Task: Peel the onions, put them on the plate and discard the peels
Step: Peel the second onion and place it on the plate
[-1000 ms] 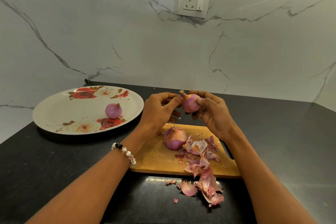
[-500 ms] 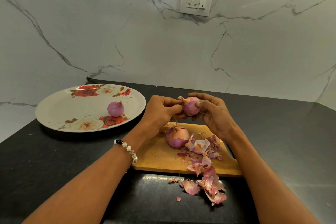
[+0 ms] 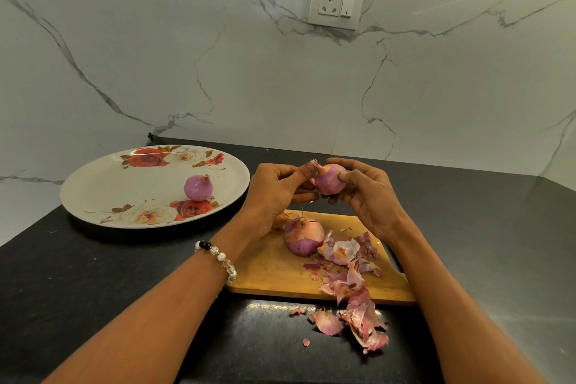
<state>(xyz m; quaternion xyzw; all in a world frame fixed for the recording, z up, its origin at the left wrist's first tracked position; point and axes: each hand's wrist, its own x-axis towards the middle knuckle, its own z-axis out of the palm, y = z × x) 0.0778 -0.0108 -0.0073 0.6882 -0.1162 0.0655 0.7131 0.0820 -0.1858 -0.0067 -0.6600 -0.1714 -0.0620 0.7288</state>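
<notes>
Both grips work on one red onion (image 3: 330,179) raised above the cutting board (image 3: 274,271). Right hand (image 3: 367,196) clamps its fingers around the bulb; left hand (image 3: 274,190) pinches a strip of skin (image 3: 311,167) at the bulb's top. A second, partly peeled onion (image 3: 300,235) rests on the board beside loose peels (image 3: 349,259), which spill onto the black desk (image 3: 93,274). One peeled onion (image 3: 198,188) sits on the floral plate (image 3: 103,193), left of the board.
</notes>
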